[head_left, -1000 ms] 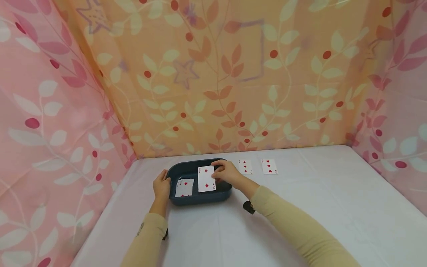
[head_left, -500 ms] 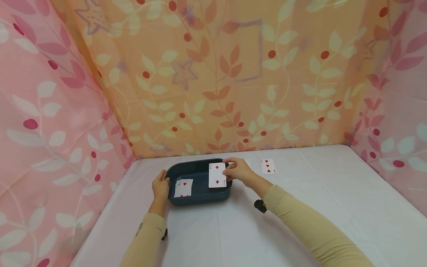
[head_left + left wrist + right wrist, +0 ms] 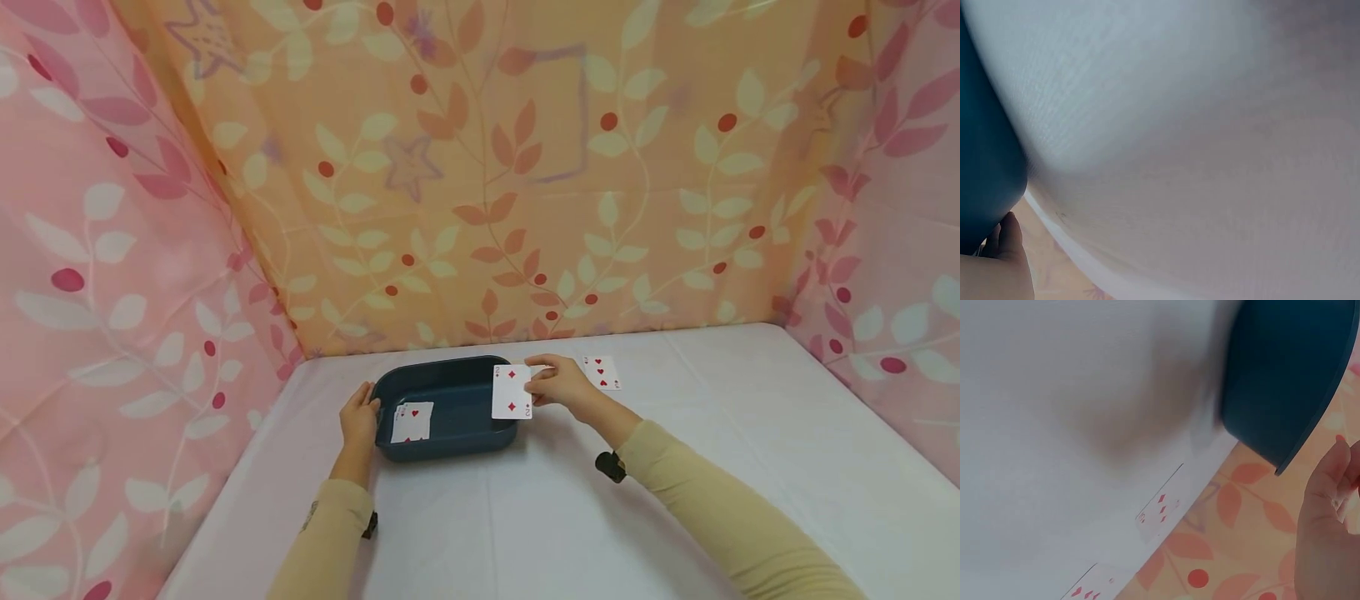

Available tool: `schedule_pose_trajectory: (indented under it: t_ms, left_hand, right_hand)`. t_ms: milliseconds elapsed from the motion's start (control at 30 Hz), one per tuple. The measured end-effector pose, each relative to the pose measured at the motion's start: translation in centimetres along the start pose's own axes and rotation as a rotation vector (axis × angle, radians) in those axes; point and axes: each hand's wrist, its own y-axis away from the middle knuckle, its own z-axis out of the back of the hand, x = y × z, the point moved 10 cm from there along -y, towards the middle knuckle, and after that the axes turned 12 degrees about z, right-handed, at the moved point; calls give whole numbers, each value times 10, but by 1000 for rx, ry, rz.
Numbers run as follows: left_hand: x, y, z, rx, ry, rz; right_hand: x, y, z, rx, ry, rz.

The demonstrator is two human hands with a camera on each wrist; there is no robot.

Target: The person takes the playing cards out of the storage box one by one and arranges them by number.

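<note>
A dark blue tray (image 3: 450,450) stands on the white table, with a small overlapping pile of playing cards (image 3: 412,422) at its left end; the top one bears red hearts. My left hand (image 3: 359,421) grips the tray's left end, its fingers against the outer wall in the left wrist view. Above the tray's right rim, my right hand (image 3: 562,387) pinches a two of diamonds playing card (image 3: 512,392) by its right edge, face toward the head camera. Only part of that hand (image 3: 1329,525) enters the right wrist view; the card itself is out of sight there.
A three of hearts (image 3: 602,373) lies face up beyond my right hand. Beside it lies a three of diamonds (image 3: 1160,509), mostly hidden in the head view. Floral cloth (image 3: 450,208) walls the table's back and sides.
My right hand has moved right with the two of diamonds, from over the tray's middle to its right rim, covering the three of diamonds. The left hand stays on the tray.
</note>
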Motion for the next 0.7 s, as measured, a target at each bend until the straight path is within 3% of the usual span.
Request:
schedule_pose_trajectory:
  t_ms: [700]
  left_hand:
    - [0,0,-1,26,56,-10]
  right_hand:
    - [-14,17,42,-47,55,-15]
